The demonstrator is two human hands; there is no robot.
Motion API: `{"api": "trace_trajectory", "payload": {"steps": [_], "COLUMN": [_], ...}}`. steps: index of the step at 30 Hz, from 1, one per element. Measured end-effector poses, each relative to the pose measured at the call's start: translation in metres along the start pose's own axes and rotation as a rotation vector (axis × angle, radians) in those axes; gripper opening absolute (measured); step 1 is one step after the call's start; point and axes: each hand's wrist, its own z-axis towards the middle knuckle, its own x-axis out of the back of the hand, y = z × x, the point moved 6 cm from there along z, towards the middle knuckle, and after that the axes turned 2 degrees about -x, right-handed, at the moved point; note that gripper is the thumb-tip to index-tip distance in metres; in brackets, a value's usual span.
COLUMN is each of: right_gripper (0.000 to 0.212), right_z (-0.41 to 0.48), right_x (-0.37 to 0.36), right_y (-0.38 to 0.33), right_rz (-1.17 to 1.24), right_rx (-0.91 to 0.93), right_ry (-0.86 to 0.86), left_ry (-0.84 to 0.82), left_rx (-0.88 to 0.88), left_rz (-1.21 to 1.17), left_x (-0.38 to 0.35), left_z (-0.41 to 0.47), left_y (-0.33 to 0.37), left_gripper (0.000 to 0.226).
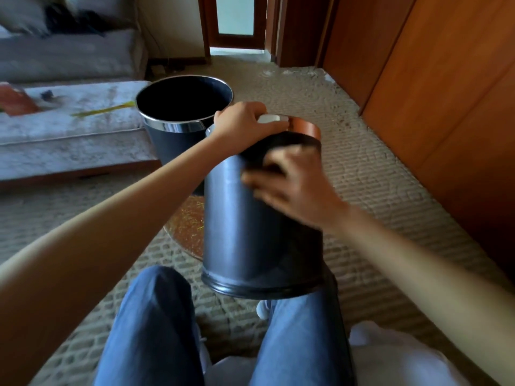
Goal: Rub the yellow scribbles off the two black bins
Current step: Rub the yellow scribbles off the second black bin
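The carpet (362, 190) spreads under everything, and the pale sofa (69, 129) lies well off to the far left of the left hand (239, 121), with a wooden wall (432, 93) running along well to the right of the right hand (289, 188). Between the two arms sit the person's legs in blue jeans (156, 330). The near bin (237, 232), dark and tilted with its base toward the knees, rests between the hands, its bottom edge just above the right leg. The far bin (184, 107) stands upright just beyond and to the left of the left hand, open at the top with a shiny metal rim, close against the near bin (whether they touch cannot be told). A round glass tabletop (186, 224) shows below the left forearm, to the left of the near bin, flecked with yellow crumbs (192, 215). The left hand is clamped over the top edge of the near bin, fingers curled around a small white block (271, 118) pressed beside the copper-coloured rim (306, 128). The right hand lies flat on the near bin's upper side, fingers spread and blurred; whether it holds anything cannot be told.
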Motion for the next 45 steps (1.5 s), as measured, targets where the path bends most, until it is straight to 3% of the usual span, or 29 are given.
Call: {"api": "trace_trajectory", "payload": {"steps": [2, 4, 10, 13, 15, 16, 20, 24, 31, 35, 41, 45], "right_gripper": [0.020, 0.023, 0.026, 0.027, 0.017, 0.020, 0.024, 0.032, 0.051, 0.031, 0.026, 0.027], "right_z": [0.014, 0.010, -0.089, -0.115, -0.104, -0.094, -0.049, -0.046, -0.158, -0.125, -0.046, -0.053], "right_x": [0.011, 0.007, 0.001, 0.002, -0.002, -0.002, 0.019, 0.012, 0.007, 0.010, -0.050, -0.030], "right_y": [0.035, 0.024, -0.075, -0.077, -0.055, -0.037, 0.043, 0.063, -0.044, -0.071, -0.150, -0.138], "right_rz": [0.009, 0.072, 0.274, 0.316, 0.198, 0.175, 0.047, 0.092, 0.188, 0.118, -0.071, 0.001], "right_rx": [-0.253, -0.323, -0.025, 0.096, 0.097, 0.047, -0.366, -0.539, -0.039, 0.208, 0.317, 0.271], "right_ry": [0.144, 0.130, -0.198, -0.278, -0.334, -0.292, 0.169, 0.242, -0.146, -0.192, -0.389, -0.396], "left_ry": [-0.005, -0.013, 0.019, 0.031, 0.037, 0.042, 0.052, 0.058, 0.046, 0.037, 0.057, 0.055], "left_rx": [-0.010, -0.013, -0.006, -0.011, -0.019, -0.029, -0.075, -0.084, -0.043, -0.048, -0.053, -0.079], "left_rz": [-0.011, -0.027, -0.052, -0.022, -0.031, -0.045, -0.046, -0.053, -0.062, -0.011, 0.027, 0.024], "left_x": [0.000, 0.000, 0.000, 0.001, 0.002, 0.002, 0.002, 0.002, 0.000, -0.002, -0.008, -0.005], "left_z": [-0.001, 0.002, 0.004, 0.001, -0.002, -0.003, -0.012, -0.013, -0.005, -0.006, -0.007, -0.010], "left_y": [0.001, 0.000, -0.004, -0.001, 0.000, 0.000, 0.003, 0.003, -0.003, 0.012, 0.026, 0.023], "left_gripper": [0.055, 0.057, 0.055, 0.055, 0.055, 0.056, 0.054, 0.053, 0.054, 0.055, 0.055, 0.054]}}
